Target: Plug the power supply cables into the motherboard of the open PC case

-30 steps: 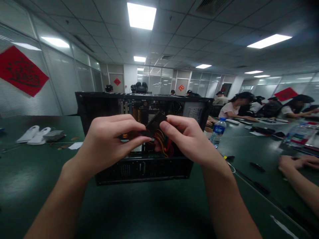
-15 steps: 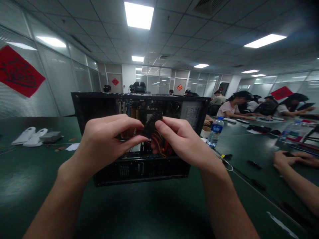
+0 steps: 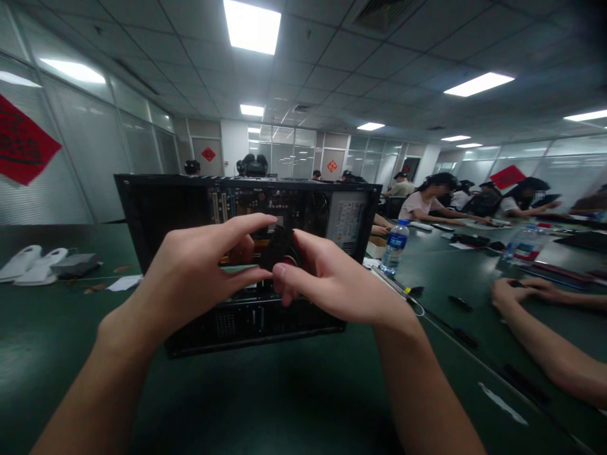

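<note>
The left hand (image 3: 203, 265) has spread its finger and thumb wider; the right hand (image 3: 332, 278) has turned, its thumb lower.
The right grip is clamped on a black cable connector (image 3: 276, 248), in front of the open computer case (image 3: 303, 322) on the green worktop (image 3: 237, 404). The left grip stands apart beside the connector; contact is unclear. A water bottle (image 3: 394, 246) stands right of the case.

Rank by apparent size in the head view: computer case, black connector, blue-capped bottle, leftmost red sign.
1. Computer case
2. Leftmost red sign, cut off by the edge
3. Blue-capped bottle and black connector: too close to rank, connector partly hidden
</note>
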`<state>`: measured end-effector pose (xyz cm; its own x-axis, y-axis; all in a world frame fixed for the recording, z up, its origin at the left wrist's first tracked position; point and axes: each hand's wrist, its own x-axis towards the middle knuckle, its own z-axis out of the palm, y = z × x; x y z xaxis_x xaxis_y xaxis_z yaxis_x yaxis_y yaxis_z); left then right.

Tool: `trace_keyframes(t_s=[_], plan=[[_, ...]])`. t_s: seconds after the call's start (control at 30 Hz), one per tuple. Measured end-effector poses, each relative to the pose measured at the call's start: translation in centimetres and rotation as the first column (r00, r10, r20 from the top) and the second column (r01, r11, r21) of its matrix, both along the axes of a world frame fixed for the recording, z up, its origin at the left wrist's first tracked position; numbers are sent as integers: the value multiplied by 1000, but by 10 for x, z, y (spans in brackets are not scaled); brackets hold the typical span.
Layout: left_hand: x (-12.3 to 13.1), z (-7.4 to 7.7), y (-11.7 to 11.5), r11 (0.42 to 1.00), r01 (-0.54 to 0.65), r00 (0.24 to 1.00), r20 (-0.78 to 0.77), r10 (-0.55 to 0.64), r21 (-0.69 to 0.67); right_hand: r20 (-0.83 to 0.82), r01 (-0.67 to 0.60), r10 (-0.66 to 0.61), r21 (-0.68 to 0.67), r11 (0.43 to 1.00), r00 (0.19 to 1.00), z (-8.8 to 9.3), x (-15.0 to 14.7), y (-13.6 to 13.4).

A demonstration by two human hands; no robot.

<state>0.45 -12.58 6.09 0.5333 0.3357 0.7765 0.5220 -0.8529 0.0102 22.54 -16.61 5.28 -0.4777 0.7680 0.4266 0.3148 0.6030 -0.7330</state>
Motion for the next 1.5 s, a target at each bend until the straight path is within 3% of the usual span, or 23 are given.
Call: trace_keyframes(t_s=[0.2,0.47,0.67,1.03,1.5], plan=[[1,-1,1,992,80,993,-98,-70,102,81,-36,36,-9,999,996,1,6,-3],[1,-2,1,996,87,990,-113,-87,-3,122,-48,51,-32,998,991,2,8,-4],[3,-2,1,995,88,989,-112,-92,-39,77,-69,76,-89,994,994,0,7,-1],[3,-1,-2,971,218,970,-86,-227,-101,-133,-363,342,-200,910,930,-9,7,13],[8,-3,-1,969,243,954,-168,-247,-44,-131,-403,381,-259,878,915,-10,13,13]])
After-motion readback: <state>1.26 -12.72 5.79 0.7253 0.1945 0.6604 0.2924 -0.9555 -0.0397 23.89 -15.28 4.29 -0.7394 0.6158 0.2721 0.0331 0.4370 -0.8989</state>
